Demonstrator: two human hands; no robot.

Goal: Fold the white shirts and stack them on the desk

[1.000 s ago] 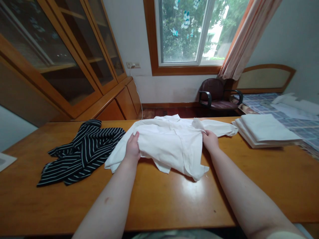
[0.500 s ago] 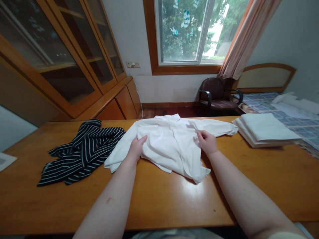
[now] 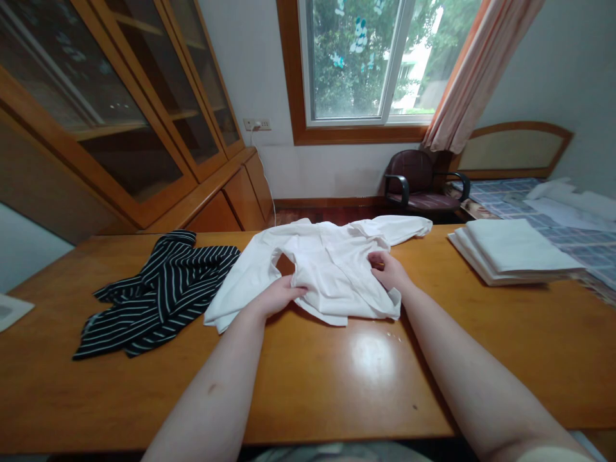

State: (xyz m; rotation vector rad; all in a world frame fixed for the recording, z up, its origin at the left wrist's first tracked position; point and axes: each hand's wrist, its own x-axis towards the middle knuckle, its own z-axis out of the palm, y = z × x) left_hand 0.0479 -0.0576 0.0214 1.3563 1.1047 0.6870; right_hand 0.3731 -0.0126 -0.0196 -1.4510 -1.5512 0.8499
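A white long-sleeved shirt (image 3: pixel 332 269) lies rumpled on the wooden table, collar toward the far edge. Its left-hand sleeve slants down toward the striped garment, while the other sleeve stretches out to the right at the back. My left hand (image 3: pixel 279 295) pinches the shirt's lower left side between thumb and fingers; a gap showing the table has opened between the body and the sleeve there. At the right side of the shirt, my right hand (image 3: pixel 387 271) has its curled fingers closed on the cloth, with the fingertips partly hidden in the folds.
A black garment with white stripes (image 3: pixel 163 295) lies crumpled at the left. Folded white cloths (image 3: pixel 514 250) are stacked at the right. The wooden table (image 3: pixel 308 385) spans the view. Beyond it stand an armchair (image 3: pixel 418 179), a bed (image 3: pixel 505 199) and a glass-fronted cabinet (image 3: pixel 192 160).
My left hand has moved right and slightly nearer, bunching the shirt's side inward. The right hand has shifted slightly left. The right sleeve's end has slid left and away, and the hem has drawn up.
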